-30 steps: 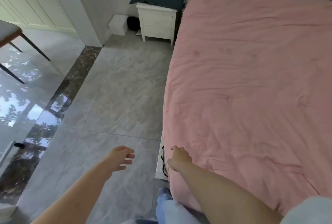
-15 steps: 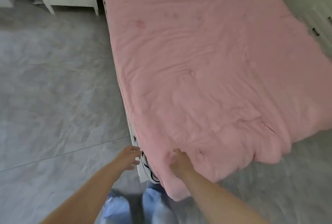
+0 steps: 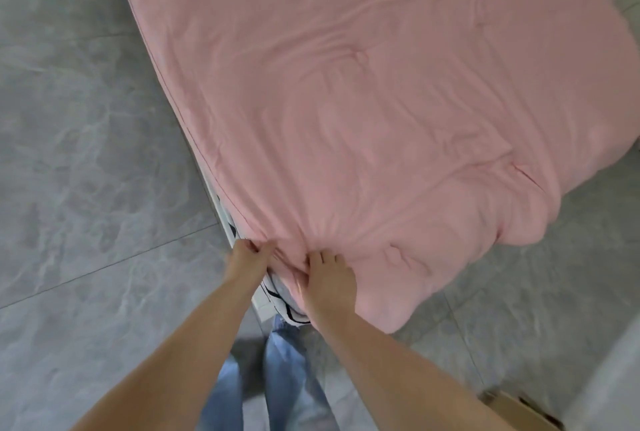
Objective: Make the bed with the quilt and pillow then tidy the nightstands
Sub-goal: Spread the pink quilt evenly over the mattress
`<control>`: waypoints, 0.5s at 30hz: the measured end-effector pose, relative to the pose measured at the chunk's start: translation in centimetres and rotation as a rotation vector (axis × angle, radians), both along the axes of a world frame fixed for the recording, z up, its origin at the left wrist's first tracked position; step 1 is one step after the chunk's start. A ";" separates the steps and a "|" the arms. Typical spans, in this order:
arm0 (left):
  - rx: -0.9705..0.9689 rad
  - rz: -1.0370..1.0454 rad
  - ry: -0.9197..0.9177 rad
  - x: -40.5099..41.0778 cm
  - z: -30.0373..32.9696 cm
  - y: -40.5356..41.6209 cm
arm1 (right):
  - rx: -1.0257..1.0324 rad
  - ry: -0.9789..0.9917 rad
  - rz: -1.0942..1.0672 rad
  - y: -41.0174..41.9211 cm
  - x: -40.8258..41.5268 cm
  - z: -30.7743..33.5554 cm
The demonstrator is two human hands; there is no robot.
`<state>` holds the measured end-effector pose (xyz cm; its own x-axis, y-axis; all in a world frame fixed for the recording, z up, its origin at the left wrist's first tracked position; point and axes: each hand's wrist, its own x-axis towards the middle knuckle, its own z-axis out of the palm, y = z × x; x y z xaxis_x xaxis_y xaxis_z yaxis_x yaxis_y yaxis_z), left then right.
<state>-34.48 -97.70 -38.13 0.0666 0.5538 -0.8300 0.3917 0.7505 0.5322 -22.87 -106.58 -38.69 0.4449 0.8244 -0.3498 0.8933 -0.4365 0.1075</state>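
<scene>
Here, both hands meet at the near corner of the bed, where the pink quilt [image 3: 363,101] drapes over the mattress edge. The left hand [image 3: 247,257] has its fingers curled into the fabric right at the quilt's side hem, pinching a fold of it — creases fan out from that spot, which suggests the cloth is under tension. The right hand [image 3: 329,278] lies just beside it on top of the quilt, fingers bent and digging into the bunched fabric; it looks to be gripping a gather as well, though the fingertips are partly buried.

Holding the corner with both hands makes sense: this is where the quilt sits lumpy and skewed, with a striped sheet [image 3: 277,295] peeking out beneath. A pull toward the foot would likely flatten the wrinkles running up the bed.

The quilt covers most of the bed already — the far foot corner hangs rumpled over the grey floor [image 3: 86,153]. No pillow or nightstand is in view, so those steps seem to remain.
</scene>
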 end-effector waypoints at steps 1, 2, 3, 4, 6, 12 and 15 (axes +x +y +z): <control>0.077 -0.034 0.046 0.0 -0.2 0.0 | 0.023 -0.003 0.043 0.3 -0.1 0.0; 0.164 -0.053 0.078 0.0 -0.2 -0.2 | 0.045 0.027 0.052 0.3 -0.7 0.2; 0.232 -0.033 0.087 -0.3 -0.2 -0.5 | 0.067 0.072 0.045 0.4 -1.4 0.4; 0.283 0.006 0.080 -0.9 -0.3 -1.0 | 0.096 0.127 0.036 0.4 -2.3 0.7; 0.269 0.159 0.067 -2.8 0.0 -2.2 | 0.163 0.272 0.034 0.0 -4.4 1.4; 0.338 0.374 0.074 -6.8 1.1 -2.6 | 0.182 0.609 0.062 0.2 -7.5 4.5; 0.267 0.410 0.081 -6.0 0.5 -2.6 | 0.114 0.622 0.054 1.0 -6.0 4.4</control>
